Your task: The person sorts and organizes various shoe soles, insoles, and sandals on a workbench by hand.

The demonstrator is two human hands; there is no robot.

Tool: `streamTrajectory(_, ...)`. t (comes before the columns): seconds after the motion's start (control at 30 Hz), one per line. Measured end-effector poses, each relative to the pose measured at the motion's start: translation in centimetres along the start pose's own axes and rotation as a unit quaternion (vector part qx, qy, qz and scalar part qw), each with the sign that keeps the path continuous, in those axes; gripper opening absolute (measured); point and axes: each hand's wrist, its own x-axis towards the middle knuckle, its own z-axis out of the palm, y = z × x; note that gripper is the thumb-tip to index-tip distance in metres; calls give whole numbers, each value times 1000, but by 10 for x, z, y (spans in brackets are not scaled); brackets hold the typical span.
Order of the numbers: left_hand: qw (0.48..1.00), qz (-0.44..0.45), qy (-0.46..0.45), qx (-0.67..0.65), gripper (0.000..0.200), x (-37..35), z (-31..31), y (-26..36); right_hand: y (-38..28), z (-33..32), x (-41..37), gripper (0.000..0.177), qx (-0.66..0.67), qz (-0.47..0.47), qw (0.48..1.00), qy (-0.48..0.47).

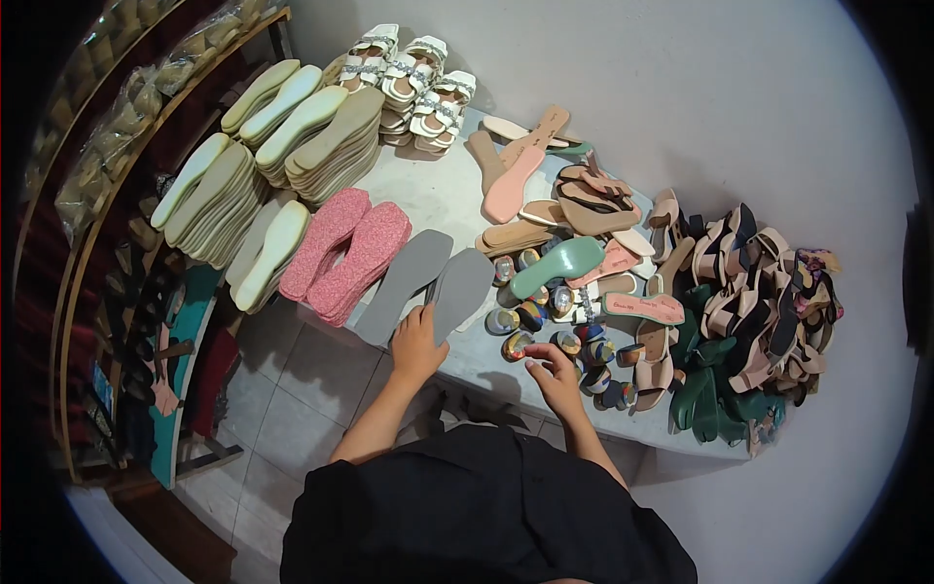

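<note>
My left hand (pixel 417 345) rests on the near end of a grey insole (pixel 407 277), thumb apart from the fingers. A second grey insole (pixel 463 285) lies beside it, just right of my fingertips. My right hand (pixel 555 374) hovers by the table's front edge with its fingers bent and apart, nothing visible between them. Closest to its fingertips is a small round multicoloured piece (pixel 517 346), resembling a shoe heel. Several similar pieces (pixel 600 351) stand to the right of that hand. Pink speckled insoles (pixel 336 255) lie left of the grey pair.
Stacks of pale insoles (pixel 336 146) and white sandals (pixel 443 107) fill the table's (pixel 418 190) back left. A green insole (pixel 557 267) lies over the heel pieces. Piled sandals (pixel 749 292) crowd the right end. A shelf rack (pixel 107 214) stands at left.
</note>
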Motion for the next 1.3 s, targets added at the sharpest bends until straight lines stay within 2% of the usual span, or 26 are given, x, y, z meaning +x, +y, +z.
streamTrajectory(0.13, 1000, -23, -5, -1, 69, 1, 2, -8, 12, 13, 8, 23, 48, 44, 998, -8)
streamTrajectory(0.23, 1000, -12, 0, 1, 69, -1, 2, -9, 14, 29, 14, 24, 18, 25, 999, -32)
streamTrajectory(0.33, 999, -33, -27, 30, 69, -2, -1, -7, 5, 47, 19, 24, 54, 24, 997, -53)
streamTrajectory(0.47, 998, -35, -26, 56, 70, -5, 1, -8, 11, 63, 25, 25, 14, -5, 997, -71)
streamTrajectory(0.67, 996, -22, -40, 79, 67, -4, 4, -9, 6, 71, 21, 24, 0, 8, 996, -85)
streamTrajectory(0.93, 987, -5, -58, 152, 70, 1, 9, -11, 12, 71, 15, 25, 20, 17, 998, -53)
streamTrajectory(1.03, 985, -3, -80, 155, 74, 2, 6, -11, 15, 68, 12, 25, 33, 22, 998, -44)
streamTrajectory(1.13, 984, -40, -135, 112, 80, 9, -6, -4, 20, 64, 8, 25, 29, 22, 999, -40)
streamTrajectory(1.3, 989, -25, -128, 75, 83, 10, -23, 4, 29, 56, 9, 25, 23, 21, 999, -45)
